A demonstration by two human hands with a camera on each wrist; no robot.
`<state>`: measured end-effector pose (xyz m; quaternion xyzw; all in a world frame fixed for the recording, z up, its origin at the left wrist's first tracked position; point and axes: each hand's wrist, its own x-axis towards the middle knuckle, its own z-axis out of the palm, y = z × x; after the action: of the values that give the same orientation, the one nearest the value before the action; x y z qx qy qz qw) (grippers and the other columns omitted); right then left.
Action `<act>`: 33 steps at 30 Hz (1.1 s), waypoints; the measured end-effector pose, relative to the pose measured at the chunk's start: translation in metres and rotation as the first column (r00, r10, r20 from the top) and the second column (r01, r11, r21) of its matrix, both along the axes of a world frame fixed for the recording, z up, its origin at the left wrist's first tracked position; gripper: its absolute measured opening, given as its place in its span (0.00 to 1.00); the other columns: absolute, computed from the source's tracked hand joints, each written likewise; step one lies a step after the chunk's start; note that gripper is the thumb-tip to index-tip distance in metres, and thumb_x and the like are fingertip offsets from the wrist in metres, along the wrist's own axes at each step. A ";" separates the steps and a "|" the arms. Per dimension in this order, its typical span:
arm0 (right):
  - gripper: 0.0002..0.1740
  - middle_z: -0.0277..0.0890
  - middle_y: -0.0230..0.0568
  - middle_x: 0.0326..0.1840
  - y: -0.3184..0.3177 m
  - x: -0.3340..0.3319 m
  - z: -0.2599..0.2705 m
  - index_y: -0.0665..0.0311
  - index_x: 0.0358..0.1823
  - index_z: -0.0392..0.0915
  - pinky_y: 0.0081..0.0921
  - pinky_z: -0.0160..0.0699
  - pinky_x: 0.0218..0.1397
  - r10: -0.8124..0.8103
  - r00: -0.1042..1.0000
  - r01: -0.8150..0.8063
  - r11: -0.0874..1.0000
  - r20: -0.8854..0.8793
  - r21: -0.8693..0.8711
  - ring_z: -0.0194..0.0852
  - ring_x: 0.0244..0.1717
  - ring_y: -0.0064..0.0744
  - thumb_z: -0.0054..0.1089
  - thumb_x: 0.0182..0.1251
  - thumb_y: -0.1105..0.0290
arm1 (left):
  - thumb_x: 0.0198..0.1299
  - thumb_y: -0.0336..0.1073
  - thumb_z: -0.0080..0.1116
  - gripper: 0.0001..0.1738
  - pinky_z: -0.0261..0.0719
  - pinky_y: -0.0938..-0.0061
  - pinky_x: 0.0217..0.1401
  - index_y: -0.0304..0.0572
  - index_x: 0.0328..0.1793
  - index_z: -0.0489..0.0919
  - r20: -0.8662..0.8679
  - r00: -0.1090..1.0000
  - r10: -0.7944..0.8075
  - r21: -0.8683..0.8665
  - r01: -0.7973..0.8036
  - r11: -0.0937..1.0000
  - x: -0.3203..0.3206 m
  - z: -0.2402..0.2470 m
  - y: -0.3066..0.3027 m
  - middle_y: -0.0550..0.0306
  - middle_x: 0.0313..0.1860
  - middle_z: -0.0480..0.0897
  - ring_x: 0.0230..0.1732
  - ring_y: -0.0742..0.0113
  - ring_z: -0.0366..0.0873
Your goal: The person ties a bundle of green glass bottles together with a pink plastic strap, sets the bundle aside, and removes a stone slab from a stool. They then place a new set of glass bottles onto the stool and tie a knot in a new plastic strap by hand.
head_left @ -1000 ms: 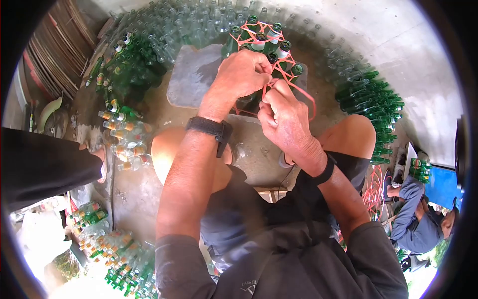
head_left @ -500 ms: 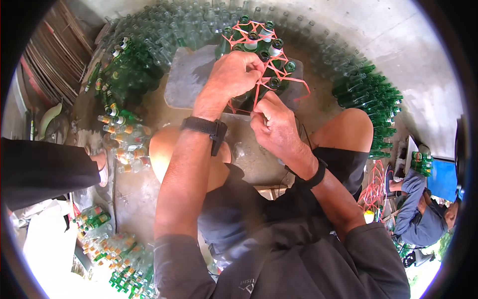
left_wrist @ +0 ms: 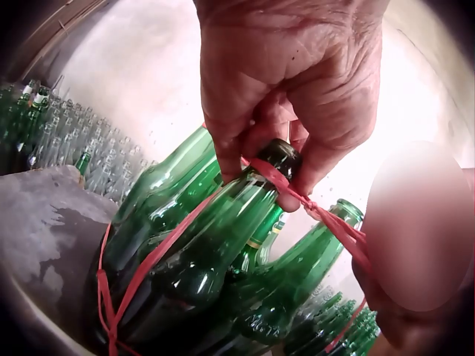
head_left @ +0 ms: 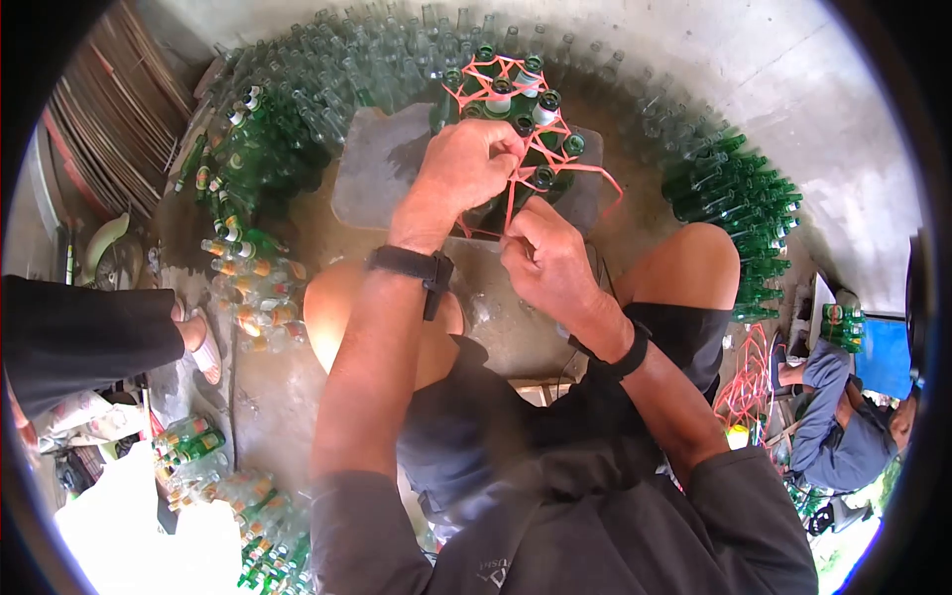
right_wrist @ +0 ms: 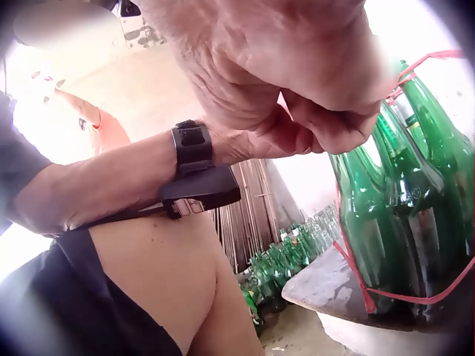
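Observation:
Several green glass bottles (head_left: 541, 178) stand bundled together, with red plastic twine (left_wrist: 159, 263) laced round their necks and bodies. At the bundle's near left side, my left hand (head_left: 458, 177) pinches the twine against a dark-rimmed bottle neck (left_wrist: 283, 154). A small knot (left_wrist: 315, 211) shows just past its fingertips. My right hand (head_left: 551, 256) is closer to my body, its fingers curled round a strand of twine that runs taut to the bundle. From the front bottle, a loose tail of twine (head_left: 601, 175) loops off to the right. The right palm is hidden.
The bundle stands on a grey slab (head_left: 372, 178) between my knees. Clear bottles (head_left: 347, 74) line the wall, with green bottles (head_left: 739, 188) at right and orange-labelled bottles (head_left: 253, 278) at left. Red twine netting (head_left: 744, 387) lies at right. Another person's leg (head_left: 89, 332) is at left.
My hands were together at the front bottle's neck; the right hand has drawn back toward my body, stretching the strand. The front bottle's mouth now shows between them.

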<state>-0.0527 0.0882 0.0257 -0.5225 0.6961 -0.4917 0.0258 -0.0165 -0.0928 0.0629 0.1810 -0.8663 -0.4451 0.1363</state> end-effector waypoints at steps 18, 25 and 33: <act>0.07 0.72 0.47 0.31 -0.001 -0.005 0.000 0.70 0.34 0.75 0.37 0.73 0.33 0.065 0.995 -0.074 0.989 0.076 0.125 0.75 0.29 0.48 0.58 0.56 0.87 | 0.53 0.33 0.65 0.10 0.86 0.64 0.47 0.49 0.41 0.91 -0.066 0.998 0.021 -0.155 -0.031 0.988 -0.010 -0.019 -0.002 0.56 0.37 0.91 0.40 0.57 0.90; 0.05 0.75 0.48 0.33 0.006 -0.023 -0.009 0.69 0.34 0.77 0.36 0.78 0.35 0.101 0.990 -0.117 0.976 0.094 0.184 0.80 0.31 0.48 0.64 0.58 0.83 | 0.47 0.29 0.62 0.09 0.86 0.59 0.47 0.52 0.32 0.91 -0.189 0.981 0.040 -0.102 -0.060 0.993 -0.007 -0.022 0.001 0.53 0.33 0.90 0.40 0.50 0.89; 0.09 0.80 0.52 0.34 0.031 -0.054 0.038 0.66 0.30 0.83 0.48 0.83 0.42 0.246 0.943 -0.082 0.825 -0.225 0.560 0.84 0.38 0.58 0.70 0.59 0.67 | 0.58 0.37 0.68 0.09 0.85 0.66 0.48 0.43 0.43 0.89 -0.216 0.976 -0.014 -0.130 -0.014 0.991 0.002 -0.017 0.000 0.51 0.39 0.90 0.40 0.57 0.90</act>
<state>-0.1068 0.1196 0.0642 -0.6180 0.7546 -0.1890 0.1138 -0.0149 -0.0925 0.0464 0.1221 -0.8736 -0.4044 0.2416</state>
